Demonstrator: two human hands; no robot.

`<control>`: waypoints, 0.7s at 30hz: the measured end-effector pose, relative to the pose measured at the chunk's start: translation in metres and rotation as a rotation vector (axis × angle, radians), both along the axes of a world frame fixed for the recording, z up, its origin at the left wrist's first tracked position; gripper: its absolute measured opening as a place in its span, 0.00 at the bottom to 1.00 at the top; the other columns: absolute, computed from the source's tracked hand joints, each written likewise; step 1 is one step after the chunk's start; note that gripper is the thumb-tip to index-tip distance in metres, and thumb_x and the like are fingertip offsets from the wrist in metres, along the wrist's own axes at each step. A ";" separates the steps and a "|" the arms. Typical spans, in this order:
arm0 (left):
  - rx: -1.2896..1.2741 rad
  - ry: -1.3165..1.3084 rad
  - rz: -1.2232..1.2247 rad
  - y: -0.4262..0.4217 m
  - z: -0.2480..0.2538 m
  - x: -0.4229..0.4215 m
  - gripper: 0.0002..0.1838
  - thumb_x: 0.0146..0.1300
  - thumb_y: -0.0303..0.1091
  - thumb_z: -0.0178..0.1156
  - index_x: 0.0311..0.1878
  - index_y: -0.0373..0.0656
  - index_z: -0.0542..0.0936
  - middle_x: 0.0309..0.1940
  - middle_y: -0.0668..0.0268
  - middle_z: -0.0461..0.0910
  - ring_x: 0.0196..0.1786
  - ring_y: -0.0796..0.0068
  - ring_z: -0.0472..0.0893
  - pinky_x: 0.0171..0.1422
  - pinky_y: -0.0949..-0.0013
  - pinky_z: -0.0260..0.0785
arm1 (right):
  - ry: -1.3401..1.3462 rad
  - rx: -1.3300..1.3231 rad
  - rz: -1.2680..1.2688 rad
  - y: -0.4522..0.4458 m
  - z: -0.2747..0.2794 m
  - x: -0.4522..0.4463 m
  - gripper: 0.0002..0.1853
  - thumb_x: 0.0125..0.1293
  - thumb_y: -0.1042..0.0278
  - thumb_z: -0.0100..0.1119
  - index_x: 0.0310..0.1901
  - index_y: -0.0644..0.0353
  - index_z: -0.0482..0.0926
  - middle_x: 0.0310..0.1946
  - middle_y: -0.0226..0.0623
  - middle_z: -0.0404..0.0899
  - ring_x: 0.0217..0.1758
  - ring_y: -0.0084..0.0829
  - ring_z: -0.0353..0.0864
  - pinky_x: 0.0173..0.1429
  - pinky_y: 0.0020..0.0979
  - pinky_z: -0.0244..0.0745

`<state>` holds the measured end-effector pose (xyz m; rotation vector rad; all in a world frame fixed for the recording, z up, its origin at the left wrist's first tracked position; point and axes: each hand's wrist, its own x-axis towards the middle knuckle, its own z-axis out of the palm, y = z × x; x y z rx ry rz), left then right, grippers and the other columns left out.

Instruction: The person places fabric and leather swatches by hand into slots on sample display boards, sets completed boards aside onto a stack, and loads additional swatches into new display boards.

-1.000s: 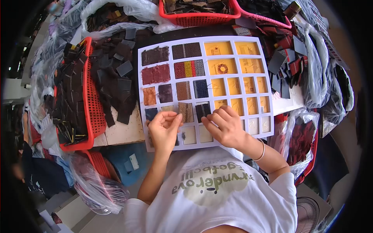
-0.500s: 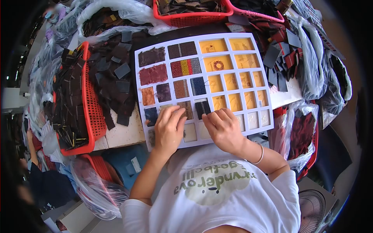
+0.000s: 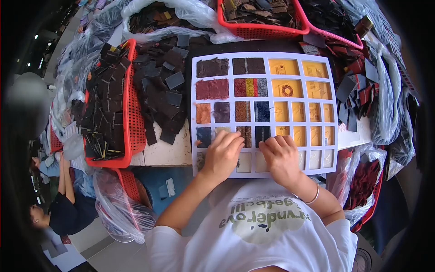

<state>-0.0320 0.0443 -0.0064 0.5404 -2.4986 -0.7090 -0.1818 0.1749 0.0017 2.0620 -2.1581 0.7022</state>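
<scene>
A white sample board (image 3: 265, 174) with rows of square windows lies before me. Carpet swatches fill many left windows, and yellow backing shows through several right ones. My right hand (image 3: 282, 156) has its fingers curled together at the lower edge of a black carpet swatch (image 3: 262, 134), which sits nearly straight in its window. My left hand (image 3: 223, 154) rests on the board with fingers loosely bent, their tips beside a brown carpet swatch (image 3: 245, 136). It partly covers a pale swatch (image 3: 222, 130) and the windows below.
Red baskets of dark swatches stand at the left (image 3: 133, 104) and back (image 3: 267, 31). Loose dark pieces (image 3: 167, 86) are heaped left of the board, more swatches (image 3: 358, 86) at the right. A plastic-lined basket (image 3: 364, 181) sits lower right. Another person (image 3: 70, 208) is at far left.
The camera view has turned, shifting the board rightward and levelling it. The black swatch, tilted before, now lies straighter in its window. Both hands stay at the same windows.
</scene>
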 end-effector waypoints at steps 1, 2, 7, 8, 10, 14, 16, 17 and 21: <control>-0.039 -0.013 0.001 -0.002 0.002 -0.003 0.08 0.51 0.22 0.69 0.36 0.34 0.84 0.39 0.59 0.83 0.41 0.59 0.79 0.44 0.62 0.74 | -0.005 0.014 -0.023 -0.003 0.001 0.001 0.07 0.48 0.72 0.58 0.30 0.61 0.77 0.28 0.33 0.69 0.34 0.33 0.72 0.40 0.35 0.65; 0.013 -0.036 -0.031 -0.009 0.006 -0.004 0.08 0.51 0.22 0.69 0.36 0.35 0.84 0.38 0.59 0.83 0.40 0.60 0.79 0.44 0.63 0.74 | -0.010 0.031 -0.013 -0.006 0.002 0.001 0.06 0.48 0.72 0.58 0.29 0.61 0.77 0.28 0.33 0.69 0.34 0.33 0.72 0.40 0.35 0.66; 0.264 0.069 0.225 -0.077 0.028 -0.020 0.04 0.58 0.25 0.65 0.33 0.34 0.82 0.32 0.57 0.82 0.38 0.56 0.80 0.45 0.61 0.71 | -0.240 0.030 0.000 0.002 0.007 -0.014 0.10 0.52 0.73 0.64 0.38 0.58 0.82 0.36 0.33 0.77 0.39 0.34 0.77 0.44 0.34 0.70; 0.090 0.093 0.310 -0.102 0.022 -0.021 0.04 0.58 0.24 0.64 0.34 0.34 0.82 0.33 0.57 0.81 0.38 0.55 0.80 0.45 0.59 0.71 | -0.339 -0.014 -0.024 0.008 0.012 -0.016 0.13 0.53 0.74 0.67 0.42 0.58 0.83 0.38 0.33 0.79 0.39 0.34 0.78 0.45 0.35 0.71; -0.305 -0.097 0.372 -0.151 0.005 -0.011 0.12 0.58 0.23 0.63 0.46 0.34 0.81 0.44 0.55 0.78 0.48 0.52 0.78 0.55 0.57 0.69 | -0.313 -0.025 -0.138 0.029 0.021 -0.034 0.13 0.55 0.72 0.68 0.43 0.57 0.82 0.40 0.33 0.80 0.41 0.35 0.79 0.45 0.35 0.72; -0.455 -0.419 0.401 -0.194 -0.012 -0.003 0.21 0.52 0.20 0.65 0.52 0.33 0.78 0.48 0.54 0.76 0.53 0.51 0.73 0.61 0.56 0.66 | -0.284 -0.085 -0.578 0.096 0.013 -0.087 0.08 0.58 0.71 0.65 0.40 0.56 0.83 0.37 0.33 0.80 0.41 0.37 0.79 0.46 0.36 0.72; -0.493 -0.406 0.403 -0.206 -0.017 -0.001 0.19 0.53 0.20 0.64 0.51 0.33 0.78 0.47 0.54 0.76 0.52 0.51 0.74 0.60 0.55 0.66 | -0.303 -0.136 -0.868 0.143 0.012 -0.111 0.07 0.59 0.71 0.64 0.39 0.57 0.84 0.35 0.36 0.81 0.40 0.38 0.81 0.45 0.37 0.74; -0.512 -0.403 0.389 -0.211 -0.020 0.000 0.18 0.55 0.20 0.63 0.51 0.33 0.79 0.47 0.53 0.77 0.51 0.50 0.74 0.59 0.55 0.67 | -0.305 -0.150 -1.016 0.169 0.010 -0.123 0.07 0.59 0.71 0.63 0.39 0.57 0.85 0.34 0.36 0.80 0.39 0.39 0.81 0.44 0.38 0.75; -0.400 -0.220 0.478 -0.229 -0.018 0.008 0.15 0.63 0.28 0.62 0.52 0.32 0.80 0.45 0.50 0.81 0.46 0.50 0.80 0.53 0.56 0.72 | -0.266 -0.031 -1.491 0.290 -0.023 -0.165 0.08 0.59 0.69 0.62 0.39 0.57 0.86 0.35 0.39 0.84 0.40 0.42 0.84 0.46 0.39 0.77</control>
